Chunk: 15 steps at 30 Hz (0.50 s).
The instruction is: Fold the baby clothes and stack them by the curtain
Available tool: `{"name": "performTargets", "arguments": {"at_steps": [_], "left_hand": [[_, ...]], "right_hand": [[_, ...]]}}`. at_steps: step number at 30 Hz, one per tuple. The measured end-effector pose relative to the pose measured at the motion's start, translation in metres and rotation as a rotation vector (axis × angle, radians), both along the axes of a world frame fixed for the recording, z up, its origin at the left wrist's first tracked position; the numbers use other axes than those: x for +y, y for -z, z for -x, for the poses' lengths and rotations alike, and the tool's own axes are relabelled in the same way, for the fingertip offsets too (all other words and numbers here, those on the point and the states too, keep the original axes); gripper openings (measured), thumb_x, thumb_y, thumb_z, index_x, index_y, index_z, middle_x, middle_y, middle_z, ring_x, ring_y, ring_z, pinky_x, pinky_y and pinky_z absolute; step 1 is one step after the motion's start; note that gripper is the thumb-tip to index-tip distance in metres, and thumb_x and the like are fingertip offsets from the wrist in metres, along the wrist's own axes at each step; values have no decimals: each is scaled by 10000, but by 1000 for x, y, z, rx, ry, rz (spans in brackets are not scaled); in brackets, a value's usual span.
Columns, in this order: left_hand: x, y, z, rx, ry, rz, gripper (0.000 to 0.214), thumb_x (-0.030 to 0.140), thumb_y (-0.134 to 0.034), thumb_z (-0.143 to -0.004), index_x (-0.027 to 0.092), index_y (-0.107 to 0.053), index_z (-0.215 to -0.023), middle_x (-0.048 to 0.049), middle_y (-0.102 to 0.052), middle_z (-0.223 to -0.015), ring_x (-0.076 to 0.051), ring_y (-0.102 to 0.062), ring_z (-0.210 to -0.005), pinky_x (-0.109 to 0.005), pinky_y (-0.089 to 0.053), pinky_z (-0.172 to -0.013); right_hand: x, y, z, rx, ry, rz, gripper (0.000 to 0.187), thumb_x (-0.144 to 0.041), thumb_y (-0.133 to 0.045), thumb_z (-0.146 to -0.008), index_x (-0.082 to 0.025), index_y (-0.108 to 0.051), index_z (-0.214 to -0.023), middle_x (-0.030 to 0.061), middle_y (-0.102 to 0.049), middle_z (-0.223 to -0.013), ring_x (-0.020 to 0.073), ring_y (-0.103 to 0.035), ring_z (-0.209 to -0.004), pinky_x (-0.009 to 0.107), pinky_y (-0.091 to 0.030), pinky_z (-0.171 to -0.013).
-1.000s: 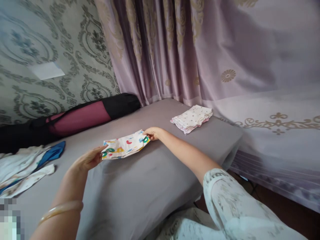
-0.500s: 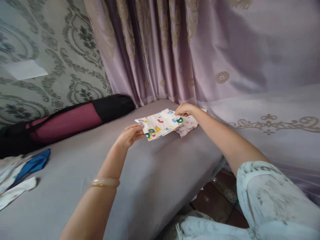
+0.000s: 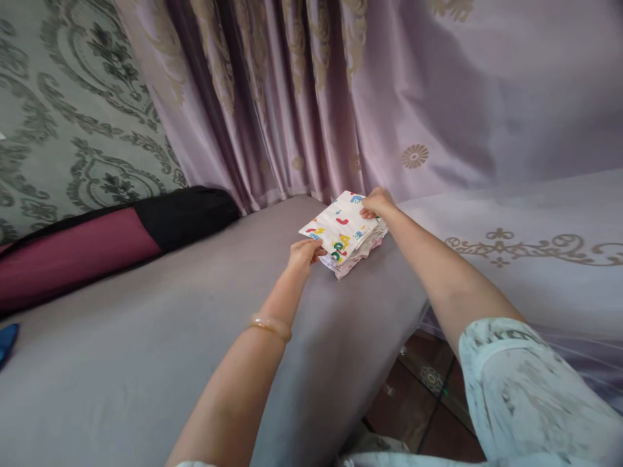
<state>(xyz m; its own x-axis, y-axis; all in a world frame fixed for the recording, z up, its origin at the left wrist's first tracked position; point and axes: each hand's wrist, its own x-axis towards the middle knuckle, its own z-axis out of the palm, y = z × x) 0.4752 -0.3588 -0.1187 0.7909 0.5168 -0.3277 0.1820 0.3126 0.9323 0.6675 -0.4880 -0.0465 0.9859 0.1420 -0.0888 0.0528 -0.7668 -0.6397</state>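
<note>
A folded white cloth [image 3: 335, 224] with colourful letter-like prints lies over a small stack of folded cloths [image 3: 363, 251] near the bed's far corner. My left hand [image 3: 306, 251] pinches its near left edge, thumb on top. At the right edge, my right hand [image 3: 378, 204] grips the same cloth with curled fingers. Only the lower layers of the stack show beneath it, some pale with small prints. Whether the printed cloth rests fully on the stack, I cannot tell.
A grey sheet covers the bed [image 3: 204, 337]. Along the wall lies a long black and maroon bag [image 3: 97, 243]. Purple curtains [image 3: 311, 97] hang behind the bed. A blue cloth [image 3: 7, 340] shows at the left edge. Dark floor tiles [image 3: 413, 389] lie below at right.
Both hands have carried the printed cloth right, onto or just over the stack. My view has turned right, so most of the clothes at the left have left the picture.
</note>
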Motion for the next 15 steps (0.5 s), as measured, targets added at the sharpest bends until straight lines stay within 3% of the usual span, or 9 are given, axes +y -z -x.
{"name": "performTargets", "arguments": {"at_steps": [4, 10, 15], "left_hand": [[-12, 8, -17, 48, -10, -8, 276, 248, -783, -676, 115, -652, -880, -53, -668, -638, -145, -669, -548, -173, -354, -432], [-26, 13, -28, 76, -12, -24, 74, 151, -684, -751, 121, -624, -779, -19, -619, -592, -99, -589, -444, -188, -269, -402], [-31, 21, -36, 56, 8, -40, 62, 129, -632, -772, 110, -604, -720, -50, -621, -605, -111, -580, -452, -208, -287, -428]], "right_hand": [[-9, 5, -6, -85, 23, 96, 183, -146, -610, -854, -74, -659, -693, 84, -638, -578, 150, -638, -523, 269, -545, -574], [-16, 16, -14, -137, 50, 138, 182, -148, -607, -852, -98, -667, -688, 66, -615, -555, 166, -649, -555, 289, -539, -629], [-21, 29, -28, -155, 77, 157, 125, -138, -618, -834, -92, -683, -738, 78, -612, -555, 212, -675, -665, 326, -532, -707]]}}
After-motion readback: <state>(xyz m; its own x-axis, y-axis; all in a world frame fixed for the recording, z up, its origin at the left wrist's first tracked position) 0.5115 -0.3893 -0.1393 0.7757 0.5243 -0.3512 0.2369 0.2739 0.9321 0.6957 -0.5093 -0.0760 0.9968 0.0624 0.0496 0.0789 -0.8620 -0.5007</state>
